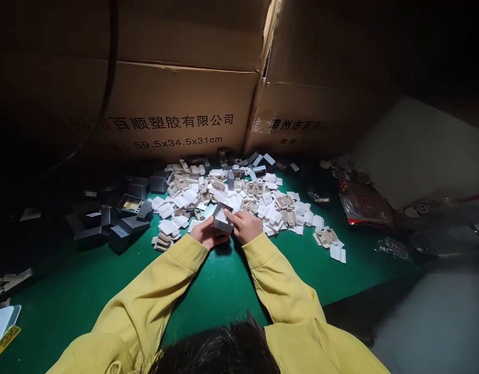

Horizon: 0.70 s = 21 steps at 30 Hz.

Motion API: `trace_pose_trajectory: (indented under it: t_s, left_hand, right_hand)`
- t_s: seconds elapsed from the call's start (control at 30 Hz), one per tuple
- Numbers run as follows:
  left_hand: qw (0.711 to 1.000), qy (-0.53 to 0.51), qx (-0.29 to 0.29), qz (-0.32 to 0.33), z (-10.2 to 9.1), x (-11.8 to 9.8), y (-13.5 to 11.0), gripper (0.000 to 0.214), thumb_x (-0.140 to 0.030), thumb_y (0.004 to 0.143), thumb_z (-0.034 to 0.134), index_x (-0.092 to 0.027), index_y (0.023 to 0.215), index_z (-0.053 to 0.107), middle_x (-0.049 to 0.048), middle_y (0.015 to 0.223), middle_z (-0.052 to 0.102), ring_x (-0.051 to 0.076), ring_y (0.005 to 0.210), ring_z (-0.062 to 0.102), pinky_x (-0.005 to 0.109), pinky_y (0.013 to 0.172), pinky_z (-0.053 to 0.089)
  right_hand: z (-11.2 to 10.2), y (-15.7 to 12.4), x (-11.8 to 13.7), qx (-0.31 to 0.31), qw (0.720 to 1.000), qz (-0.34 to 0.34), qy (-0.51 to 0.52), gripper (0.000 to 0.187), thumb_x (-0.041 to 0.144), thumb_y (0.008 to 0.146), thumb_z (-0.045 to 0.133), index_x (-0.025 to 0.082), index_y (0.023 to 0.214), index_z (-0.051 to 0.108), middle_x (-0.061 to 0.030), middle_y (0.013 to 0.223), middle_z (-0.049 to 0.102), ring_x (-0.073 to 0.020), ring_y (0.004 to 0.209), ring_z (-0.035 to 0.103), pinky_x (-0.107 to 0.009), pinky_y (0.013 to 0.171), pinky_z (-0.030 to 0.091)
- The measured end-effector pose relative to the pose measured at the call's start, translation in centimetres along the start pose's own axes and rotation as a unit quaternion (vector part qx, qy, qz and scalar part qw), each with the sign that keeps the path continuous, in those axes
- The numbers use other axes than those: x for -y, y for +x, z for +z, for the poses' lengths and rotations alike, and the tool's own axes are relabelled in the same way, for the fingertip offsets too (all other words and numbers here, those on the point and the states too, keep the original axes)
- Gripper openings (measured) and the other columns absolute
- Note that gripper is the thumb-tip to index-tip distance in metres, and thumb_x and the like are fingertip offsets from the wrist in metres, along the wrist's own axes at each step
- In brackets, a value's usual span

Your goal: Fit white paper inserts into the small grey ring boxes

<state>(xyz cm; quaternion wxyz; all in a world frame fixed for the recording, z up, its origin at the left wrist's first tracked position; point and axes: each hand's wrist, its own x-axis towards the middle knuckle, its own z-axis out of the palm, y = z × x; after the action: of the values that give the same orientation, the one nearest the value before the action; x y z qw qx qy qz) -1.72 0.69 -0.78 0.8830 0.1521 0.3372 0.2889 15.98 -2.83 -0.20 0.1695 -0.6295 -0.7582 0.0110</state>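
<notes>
Both my hands meet over the green table, in yellow sleeves. My left hand is closed around a small grey box, holding it from below and from the left. My right hand grips the same box from the right, with a finger pressed on a white insert at its open top. Right behind the box spreads a heap of white and beige cardboard inserts. Several dark grey boxes lie to the left of my hands.
Two big brown cartons with printed lettering wall off the back of the table. More grey boxes lie at the back of the heap. A red-and-black packet lies at the right, and a pale board leans behind it.
</notes>
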Motion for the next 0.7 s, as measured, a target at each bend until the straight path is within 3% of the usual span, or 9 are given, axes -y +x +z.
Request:
trace_pose_trajectory:
  t_s: [0.13,0.3,0.4,0.53,0.7]
  left_hand:
    - [0.999,-0.030,-0.004,0.012,-0.2,0.2,0.5,0.032,-0.033,0.098,0.044,-0.013,0.106,0.067,0.0111,0.086,0.075,0.024,0.081,0.072,0.038,0.074,0.057]
    - [0.999,-0.042,-0.013,-0.006,-0.4,0.1,1.0,0.029,-0.033,0.094,0.047,-0.013,0.104,0.066,0.0142,0.088,0.075,0.025,0.075,0.072,0.040,0.067,0.057]
    - [0.998,-0.060,-0.026,0.015,-0.5,-0.2,1.1,0.033,-0.035,0.094,0.045,-0.012,0.104,0.066,0.0149,0.089,0.075,0.024,0.075,0.071,0.038,0.067,0.057]
    - [0.997,-0.068,-0.036,0.027,-0.7,-0.2,1.3,0.034,-0.037,0.092,0.047,-0.012,0.103,0.066,0.0159,0.087,0.074,0.024,0.071,0.070,0.038,0.065,0.055]
    - [0.997,-0.061,-0.047,0.020,-0.1,-0.2,1.0,0.033,-0.034,0.093,0.044,-0.011,0.103,0.066,0.0152,0.084,0.074,0.024,0.069,0.070,0.038,0.064,0.054]
  right_hand:
    - [-0.3,-0.2,0.1,0.009,1.000,0.001,-0.001,0.043,0.024,0.093,0.052,0.038,0.133,0.062,-0.0028,0.097,0.073,-0.0172,0.084,0.064,-0.024,0.062,0.042]
    - [-0.5,-0.2,-0.1,0.029,0.999,-0.008,0.029,0.047,0.020,0.090,0.052,0.035,0.134,0.062,-0.0026,0.093,0.073,-0.0170,0.082,0.064,-0.024,0.062,0.044]
    - [-0.6,0.0,-1.5,-0.027,0.997,-0.002,0.078,0.046,0.013,0.088,0.050,0.029,0.128,0.067,-0.0035,0.094,0.073,-0.0170,0.087,0.063,-0.023,0.073,0.048]
    - [-0.4,0.3,-3.9,-0.130,0.987,0.071,0.067,0.039,0.018,0.093,0.048,0.021,0.127,0.067,-0.0092,0.110,0.072,-0.0236,0.100,0.057,-0.035,0.091,0.047]
    - [0.3,0.5,-4.7,-0.061,0.991,0.120,-0.020,0.046,0.019,0.088,0.056,0.019,0.133,0.061,-0.0130,0.131,0.063,-0.0299,0.110,0.049,-0.043,0.090,0.042]
